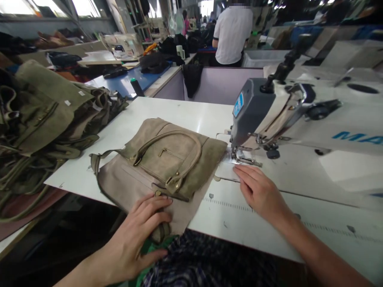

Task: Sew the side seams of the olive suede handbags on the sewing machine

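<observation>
An olive-green handbag lies flat on the white sewing table, its looped handle on top and a small zip at its middle. A paler panel spreads out from under it to the near left. My left hand rests on the panel's near edge beside a strap end, fingers spread and thumb apart. At the sewing machine's presser foot, my right hand has its fingertips pressed together low over the table. Whatever they pinch, if anything, is too small to see. The bag's right corner reaches close to the foot.
The sewing machine fills the right side. A heap of olive bag pieces is piled at the left. Behind stand a dark thread cone, a blue-topped table and a person in a white shirt. A ruler scale marks the table.
</observation>
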The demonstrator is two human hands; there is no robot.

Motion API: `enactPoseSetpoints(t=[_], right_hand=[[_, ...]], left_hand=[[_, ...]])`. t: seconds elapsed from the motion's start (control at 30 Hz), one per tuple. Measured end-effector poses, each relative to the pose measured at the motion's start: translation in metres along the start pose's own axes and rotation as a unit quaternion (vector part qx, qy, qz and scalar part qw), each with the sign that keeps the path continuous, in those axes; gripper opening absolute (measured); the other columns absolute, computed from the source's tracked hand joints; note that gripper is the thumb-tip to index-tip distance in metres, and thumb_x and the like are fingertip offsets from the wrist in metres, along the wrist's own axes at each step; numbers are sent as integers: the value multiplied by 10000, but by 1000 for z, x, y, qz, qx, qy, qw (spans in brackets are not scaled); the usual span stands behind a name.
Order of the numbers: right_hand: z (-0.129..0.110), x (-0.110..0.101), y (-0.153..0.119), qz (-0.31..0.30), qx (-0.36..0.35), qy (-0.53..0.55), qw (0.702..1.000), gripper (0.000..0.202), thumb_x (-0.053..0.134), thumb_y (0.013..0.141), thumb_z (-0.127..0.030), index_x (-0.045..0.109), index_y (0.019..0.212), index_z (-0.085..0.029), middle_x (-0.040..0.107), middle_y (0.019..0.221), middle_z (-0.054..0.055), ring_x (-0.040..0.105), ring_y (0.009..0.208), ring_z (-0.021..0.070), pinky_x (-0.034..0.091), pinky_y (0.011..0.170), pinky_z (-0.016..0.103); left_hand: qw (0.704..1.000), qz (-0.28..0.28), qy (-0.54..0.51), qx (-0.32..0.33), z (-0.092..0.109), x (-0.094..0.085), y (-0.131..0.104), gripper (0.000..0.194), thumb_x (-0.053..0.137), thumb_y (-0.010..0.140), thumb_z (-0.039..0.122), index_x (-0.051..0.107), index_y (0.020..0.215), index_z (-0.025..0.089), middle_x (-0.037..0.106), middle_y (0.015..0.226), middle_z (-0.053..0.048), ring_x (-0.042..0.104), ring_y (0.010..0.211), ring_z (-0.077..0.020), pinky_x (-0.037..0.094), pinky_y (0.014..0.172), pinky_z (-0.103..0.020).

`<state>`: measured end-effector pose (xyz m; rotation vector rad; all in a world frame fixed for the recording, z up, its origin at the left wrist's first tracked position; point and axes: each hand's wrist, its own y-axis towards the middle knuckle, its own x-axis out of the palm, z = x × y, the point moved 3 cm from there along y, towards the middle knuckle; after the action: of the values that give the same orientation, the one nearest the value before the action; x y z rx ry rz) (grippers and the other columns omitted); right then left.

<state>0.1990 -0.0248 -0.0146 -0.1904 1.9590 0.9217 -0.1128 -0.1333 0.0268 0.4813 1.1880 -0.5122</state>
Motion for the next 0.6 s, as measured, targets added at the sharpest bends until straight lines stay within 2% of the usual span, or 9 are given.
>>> enactPoseSetpoints(t=[0.1,0.17,0.2,0.23,0.3,0.37,0.4,0.5,0.6], right_hand=[[0,-2,-3,0,7,2,1000,397,405,900,-54,639,1213,-122,667,1170,140,603,1110,269,528,972,497],[0,-3,-4,3,9,4,1000,406,400,895,-49,640,1212,-129,668,1167,138,605,1109,269,532,968,495],[0,-3,-5,6,6,4,1000,402,403,895,-51,641,1209,-131,669,1166,138,607,1107,270,535,964,494],[0,-3,-5,9,2,1,1000,395,407,897,-56,640,1207,-132,668,1167,138,608,1108,271,536,962,492],[1,-2,-7,16,-10,-8,1000,375,416,906,-72,632,1206,-130,665,1172,140,608,1108,273,540,954,485],[4,0,-9,26,-25,-22,999,354,420,919,-94,621,1209,-130,663,1174,140,613,1097,275,545,935,477],[6,2,-10,30,-33,-28,999,346,419,927,-107,615,1212,-133,661,1177,138,617,1090,276,543,929,475],[12,7,-12,41,-52,-38,997,329,419,947,-152,607,1217,-148,660,1181,130,627,1073,278,534,920,458],[14,9,-13,43,-57,-40,997,329,418,954,-177,606,1222,-147,663,1184,125,632,1071,276,529,920,443]], left_hand=[[992,110,-50,-17,0,13,6,101,526,865,205,565,958,201,645,1181,-122,565,1150,-272,449,984,-421],[971,174,-142,-81,-6,8,8,58,516,894,210,570,913,210,683,1046,-77,618,1023,-237,494,888,-348],[946,211,-198,-144,-10,1,9,41,540,904,234,572,887,216,682,948,-42,635,912,-200,514,801,-285],[908,251,-259,-216,-15,-8,8,64,580,899,268,572,860,219,658,848,-6,625,788,-159,512,698,-224],[806,315,-377,-331,-20,-28,8,163,683,845,337,574,827,216,577,703,43,551,607,-99,464,545,-152],[720,345,-477,-368,-19,-46,12,269,767,763,390,582,801,200,540,642,57,525,555,-82,467,522,-137],[693,345,-513,-370,-19,-53,16,299,797,728,396,591,792,189,553,639,54,540,557,-83,486,538,-143],[648,348,-563,-376,-19,-66,24,305,844,675,355,634,801,173,622,663,33,597,578,-94,516,559,-148],[629,350,-582,-377,-22,-71,28,310,861,645,321,661,833,179,668,680,19,645,605,-124,529,549,-161]])
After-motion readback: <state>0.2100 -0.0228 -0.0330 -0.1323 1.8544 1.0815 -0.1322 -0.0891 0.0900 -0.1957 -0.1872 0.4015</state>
